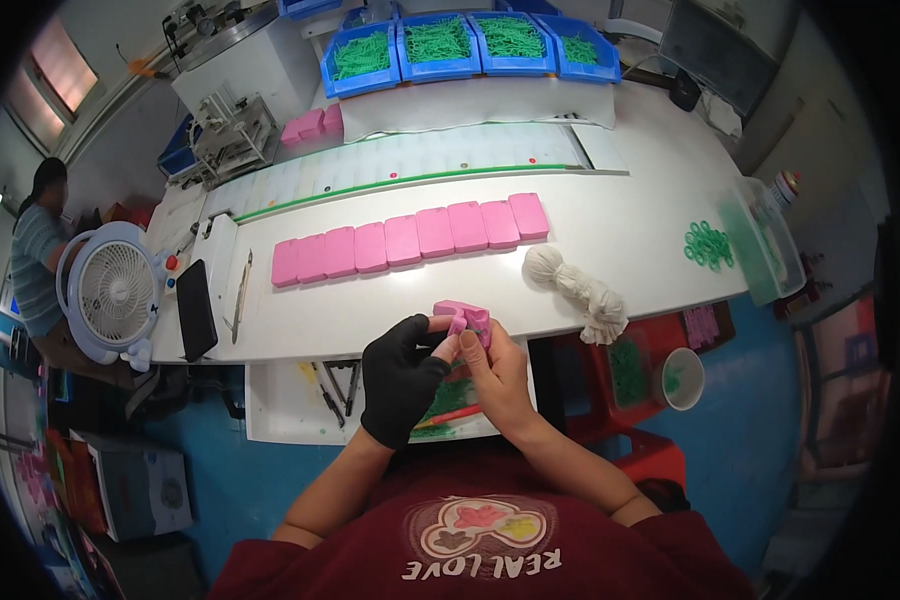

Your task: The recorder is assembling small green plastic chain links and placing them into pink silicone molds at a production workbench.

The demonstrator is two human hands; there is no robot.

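Note:
Over the table's near edge, a small pink plastic piece with a curved, hollowed shape is held between my two hands. My left hand, in a black glove with bare fingertips, grips it from the left. From the other side my bare right hand pinches it, the thumb lying along its near face. Fingers cover part of the piece, so its inside cannot be made out. Beyond my hands, several pink rectangular blocks stand side by side in a slanting row. A bundle of knotted off-white cloth lies to the right.
An open drawer with pens and green pieces sits below my hands. Tweezers, a black phone and a fan are left; green rings right. Behind run a conveyor and blue bins. A person is far left.

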